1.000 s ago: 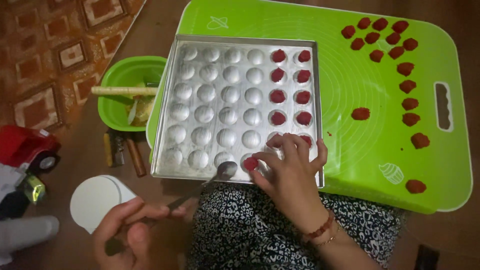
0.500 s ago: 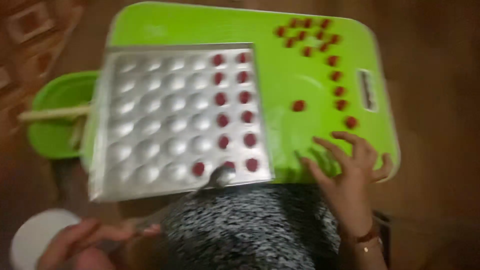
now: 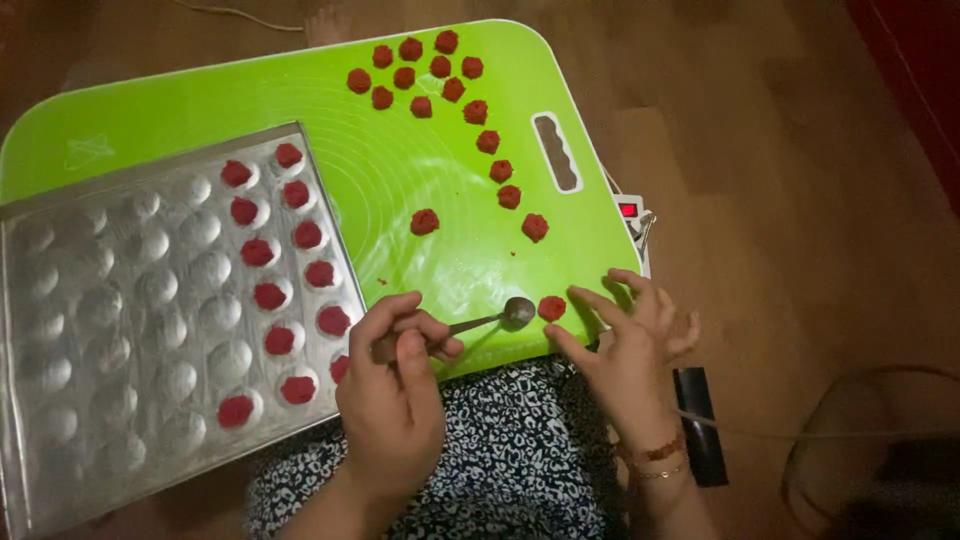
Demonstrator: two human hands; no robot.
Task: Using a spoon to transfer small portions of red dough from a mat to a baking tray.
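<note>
Since earlier frame, left hand (image 3: 392, 400) brought across to green board (image 3: 200, 110); fingers closed on spoon (image 3: 490, 320), bowl set against red ball (image 3: 551, 307) at near edge. Right hand (image 3: 625, 350) open, empty, fingertips beside ball, steadying. Dimpled metal tray (image 3: 120, 330) kept left, partly filled.

from my feed: both forearms bare, no sleeves in view. left hand (image 3: 392, 400) has no rings or bands that i can make out. right hand (image 3: 625, 350) has two thin bracelets (image 3: 660, 458) at the wrist, one of reddish-brown beads, the other a fine pale chain. nails look short and plain. lap is covered by a black-and-white garment (image 3: 520, 460) with a dense blotchy, animal-style print; i can't tell its cut. no watch, no gloves.
</note>
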